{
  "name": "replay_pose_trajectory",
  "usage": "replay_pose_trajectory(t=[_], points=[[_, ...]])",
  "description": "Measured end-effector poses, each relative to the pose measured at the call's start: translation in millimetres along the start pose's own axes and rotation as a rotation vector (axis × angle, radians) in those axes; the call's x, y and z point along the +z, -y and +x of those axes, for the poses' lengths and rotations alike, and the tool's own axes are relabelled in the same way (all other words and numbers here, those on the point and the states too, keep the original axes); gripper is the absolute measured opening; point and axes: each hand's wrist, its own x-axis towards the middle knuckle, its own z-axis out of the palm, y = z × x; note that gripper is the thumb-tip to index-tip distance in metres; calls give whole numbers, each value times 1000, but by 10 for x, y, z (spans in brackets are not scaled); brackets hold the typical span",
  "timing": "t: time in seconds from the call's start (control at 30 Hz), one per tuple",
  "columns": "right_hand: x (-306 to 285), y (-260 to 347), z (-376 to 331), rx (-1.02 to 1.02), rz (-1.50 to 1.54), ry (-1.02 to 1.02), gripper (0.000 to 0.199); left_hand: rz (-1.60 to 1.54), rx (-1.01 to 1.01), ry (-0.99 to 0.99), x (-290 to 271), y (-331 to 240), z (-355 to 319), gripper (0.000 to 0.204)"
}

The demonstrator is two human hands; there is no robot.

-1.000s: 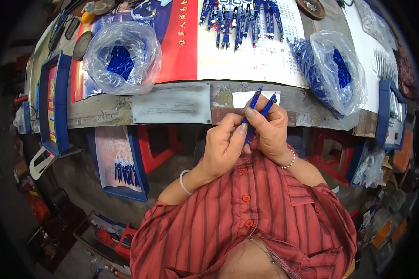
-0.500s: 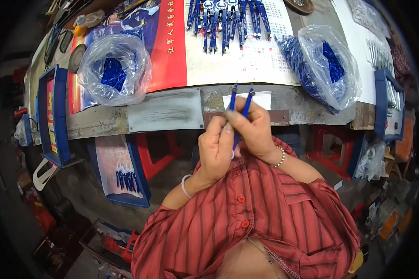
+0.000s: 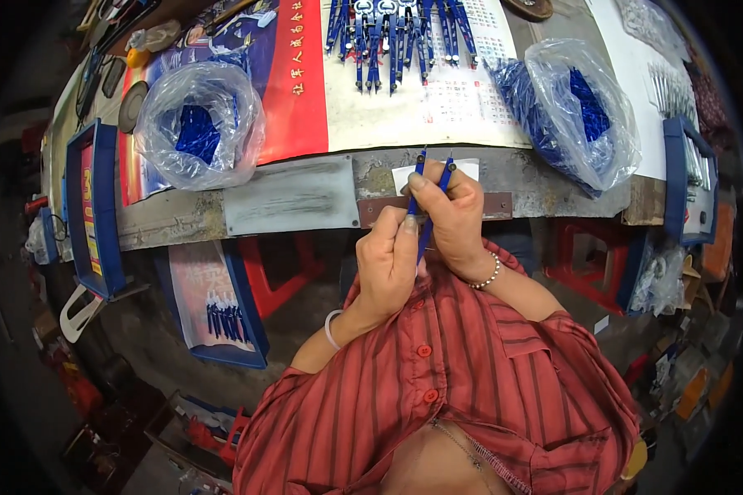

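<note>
1. Right now, the blue compass [image 3: 446, 176] is held in the air to the right of the grey plate [image 3: 291, 198], its two legs slightly apart and its pointed ends [image 3: 423, 155] away from the body.
2. The left hand [image 3: 385, 260] pinches it low down between thumb and forefinger; a steady, unmoving grip here would serve as the anchor.
3. The right hand [image 3: 454, 210] grasps it higher up, thumb on one leg, fingers curled around the other. Light, even thumb pressure should keep the legs from twisting, with skin well clear of the ends.
4. White paper [image 3: 468, 167] lies right of the plate, behind the right hand.
5. Beyond the plate, finished-looking compasses [image 3: 395, 49] rest on a calendar sheet [image 3: 371, 124], up and to the right.
6. One plastic bag [image 3: 153, 148] of blue parts [image 3: 198, 136] stands just beyond the plate, leftward; another bag [image 3: 545, 62] sits well to its right.
</note>
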Motion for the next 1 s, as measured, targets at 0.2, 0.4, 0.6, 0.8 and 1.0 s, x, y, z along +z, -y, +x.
replay_pose_trajectory(t=[0.2, 0.4, 0.6, 0.8, 1.0], points=[[-85, -59, 100, -77, 46, 14, 24, 58, 13, 31, -5, 34, -22, 22], [-222, 96, -13, 81, -45, 230, 18, -107, -67, -87, -60, 35, 0, 27], [-197, 3, -185, 116, 43, 125, 10, -81, -53, -11, -45, 64, 24, 26], [-303, -31, -47, -10, -50, 72, 9, -57, -79, -3, -5, 32, 10, 24], [-318, -22, -28, 94, -156, 175, 9, -111, -121, -30, -45, 98, -36, 23]])
